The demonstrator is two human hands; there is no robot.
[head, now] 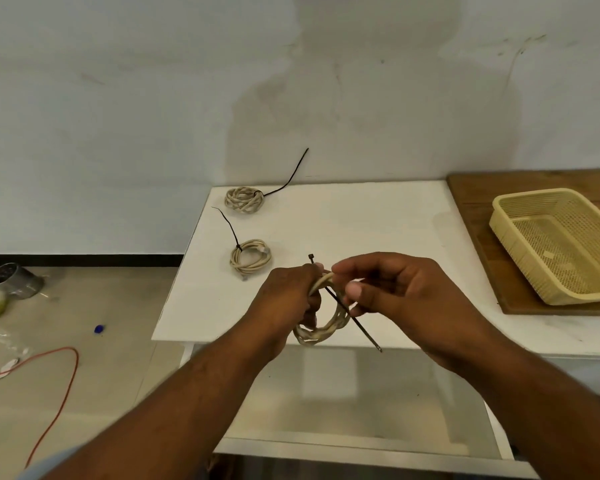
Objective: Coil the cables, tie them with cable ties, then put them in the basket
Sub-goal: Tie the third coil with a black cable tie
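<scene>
Hands: the left hand (286, 292) is clamped around the top of a beige cable coil (321, 327), which hangs from that grip above the near edge of the white counter (361, 230). Right hand (395, 289), just beside the left, pinches a black cable tie (354, 320) between thumb and fingers; the tie passes through the coil, its head end showing above the left hand and its tail pointing down toward the near edge.

Floor, far left: a metal can (13, 280) lying on its side, an orange cord (54, 403) curving over the tiles, and a small blue object (98, 329).

Counter, left portion: near tied coil (250, 258), beige, lying flat, bound by a black tie whose tail (227, 225) sticks up and to the left. Far tied coil (245, 199), beige, lying flat by the back edge close to the wall, its black tie tail (290, 178) rising to the right. The two coils are apart from each other.

Counter, right portion: a wooden board (478, 202), carrying a yellow plastic basket (513, 233) with perforated walls, well apart from the hands.
</scene>
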